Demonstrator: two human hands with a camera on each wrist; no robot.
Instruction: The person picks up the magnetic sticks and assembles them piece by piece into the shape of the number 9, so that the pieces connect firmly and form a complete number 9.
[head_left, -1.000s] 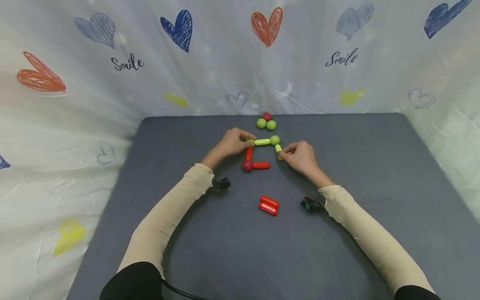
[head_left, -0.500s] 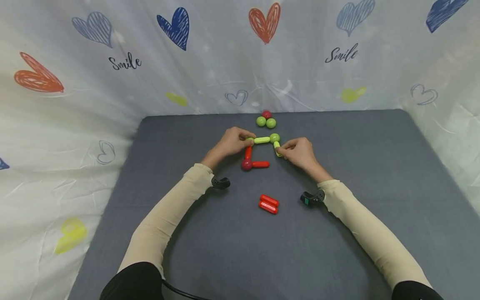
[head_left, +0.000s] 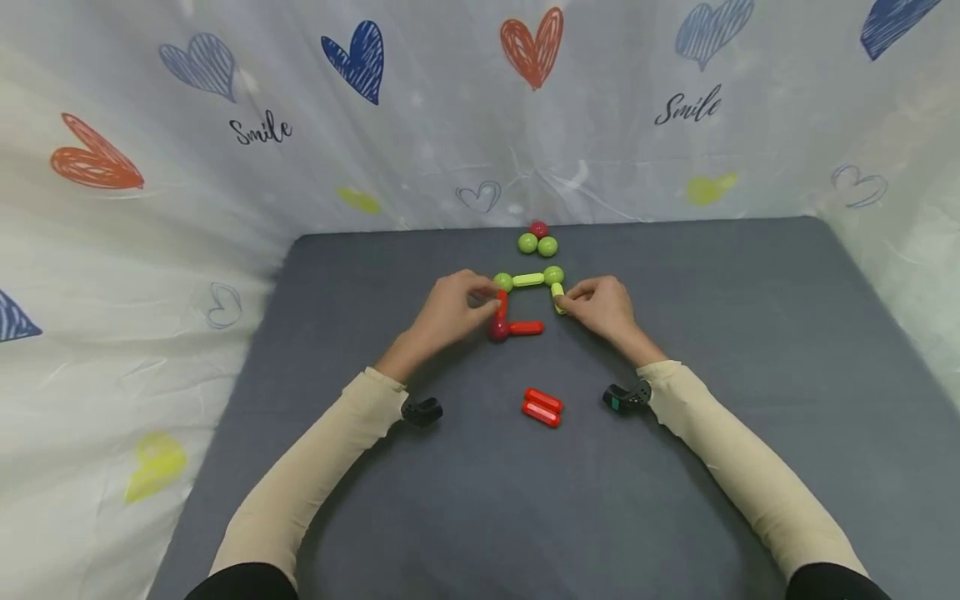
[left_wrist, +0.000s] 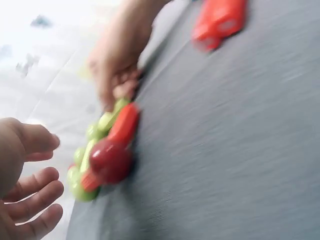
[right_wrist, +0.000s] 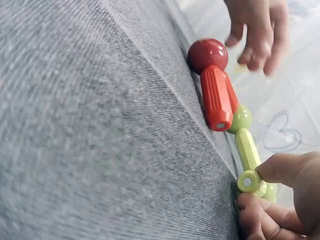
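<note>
A chain of magnetic rods and balls lies on the grey table. From a green ball [head_left: 553, 276] a light green rod [head_left: 528, 280] runs to another green ball [head_left: 503, 282]. A red rod [head_left: 502, 307] leads from there to a dark red ball [right_wrist: 207, 56], which bears a second red rod [right_wrist: 216, 100]. My right hand [head_left: 602, 308] pinches the light green end rod [right_wrist: 247, 181] between thumb and fingers; its bare tip shows in the right wrist view. My left hand [head_left: 450, 310] hovers beside the red side with fingers apart, holding nothing.
Two loose red rods [head_left: 542, 407] lie side by side nearer the person. Behind the chain, two green balls [head_left: 528, 243] and a red ball [head_left: 538, 229] sit together close to the table's far edge. A white curtain with printed hearts [head_left: 532, 48] hangs beyond.
My left hand has let go of the left green ball and drawn back toward the person, uncovering it. My right hand keeps its pinch on the end rod.
</note>
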